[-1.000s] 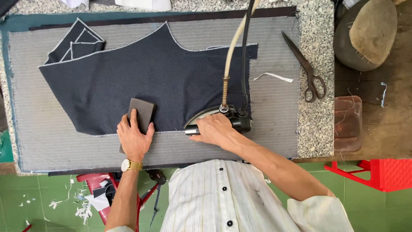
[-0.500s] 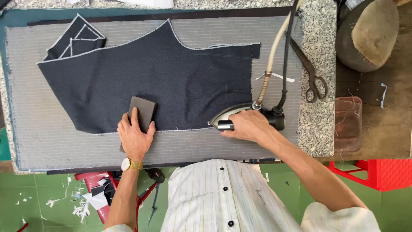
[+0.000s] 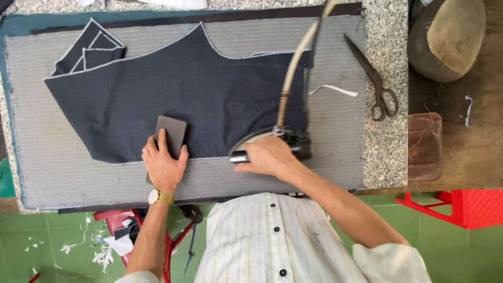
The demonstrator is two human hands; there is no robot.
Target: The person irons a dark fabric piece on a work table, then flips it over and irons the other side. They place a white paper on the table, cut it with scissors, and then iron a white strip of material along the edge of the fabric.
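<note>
A large piece of dark navy fabric point(image 3: 178, 94) lies flat on a grey striped pressing pad point(image 3: 63, 162). My left hand point(image 3: 162, 165) presses a dark rectangular block point(image 3: 171, 135) onto the fabric's lower edge; a gold watch is on that wrist. My right hand point(image 3: 264, 156) grips the handle of a steam iron point(image 3: 275, 141), which rests on the fabric's lower right part. A cream hose and a black cord point(image 3: 296, 63) rise from the iron toward the top of the view.
Black scissors point(image 3: 374, 81) lie on the speckled stone counter point(image 3: 385, 152) at the right. A white fabric strip point(image 3: 334, 90) is on the pad. A clear plastic tub point(image 3: 423, 147) and a padded pressing form point(image 3: 445, 36) are at right; a red stool point(image 3: 461, 207) is below.
The iron and my right hand slid right off the fabric's edge, then came back left onto it. My left hand stays on the block.
</note>
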